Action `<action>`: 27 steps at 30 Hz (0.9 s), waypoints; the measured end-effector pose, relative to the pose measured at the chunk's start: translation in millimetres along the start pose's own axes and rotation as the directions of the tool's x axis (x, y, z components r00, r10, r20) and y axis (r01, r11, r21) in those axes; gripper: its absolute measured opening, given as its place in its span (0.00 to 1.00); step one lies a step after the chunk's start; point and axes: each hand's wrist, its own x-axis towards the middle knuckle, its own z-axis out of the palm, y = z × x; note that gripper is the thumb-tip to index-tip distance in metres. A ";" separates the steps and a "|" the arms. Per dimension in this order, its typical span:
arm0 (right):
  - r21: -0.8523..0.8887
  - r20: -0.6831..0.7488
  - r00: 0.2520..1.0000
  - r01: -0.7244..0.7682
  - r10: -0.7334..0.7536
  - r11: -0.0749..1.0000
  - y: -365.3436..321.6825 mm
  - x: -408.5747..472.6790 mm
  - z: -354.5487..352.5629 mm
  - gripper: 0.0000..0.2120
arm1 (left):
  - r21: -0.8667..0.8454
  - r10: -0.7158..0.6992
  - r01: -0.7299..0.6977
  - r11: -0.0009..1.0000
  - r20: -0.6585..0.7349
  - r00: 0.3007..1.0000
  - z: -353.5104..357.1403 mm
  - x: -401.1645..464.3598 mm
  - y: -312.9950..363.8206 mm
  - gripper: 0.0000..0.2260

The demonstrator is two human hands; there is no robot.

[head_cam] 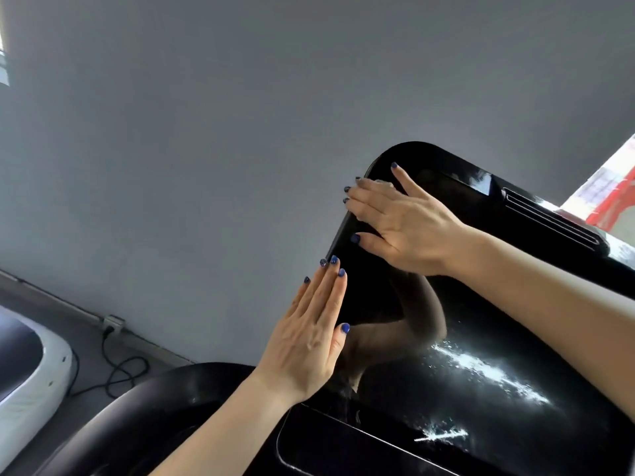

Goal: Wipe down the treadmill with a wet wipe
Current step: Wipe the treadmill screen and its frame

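The treadmill's glossy black console (pixel 481 338) fills the lower right, with wet streaks shining on its surface. My right hand (pixel 402 221) lies flat on the console's upper left corner, fingers straight. A sliver of pale wet wipe (pixel 382 182) shows under those fingers; most of it is hidden by the hand. My left hand (pixel 309 331) is flat with straight fingers against the console's left edge, holding nothing.
A black curved handlebar (pixel 147 400) runs below the console at the bottom left. A white machine (pixel 31 379) stands at the far left, with a wall socket (pixel 112 321) and a black cable (pixel 120 369) beside it. A grey wall (pixel 240 115) rises behind.
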 end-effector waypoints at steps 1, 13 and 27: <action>0.023 0.016 1.000 0.017 -0.018 1.000 0.7 -8.8 0.2 0.40 | 0.001 0.000 0.000 1.000 -0.004 1.000 0.1 -3.4 0.1 0.29; -0.013 0.007 0.998 0.056 -0.056 0.998 -25.1 19.8 9.3 0.51 | -0.015 -0.044 0.045 0.999 0.045 0.998 -1.1 -39.4 0.6 0.29; -0.074 0.046 0.987 0.157 -0.154 0.985 -40.3 8.1 9.8 0.43 | 0.007 -0.102 0.102 0.995 0.109 0.989 -1.9 -77.0 1.2 0.28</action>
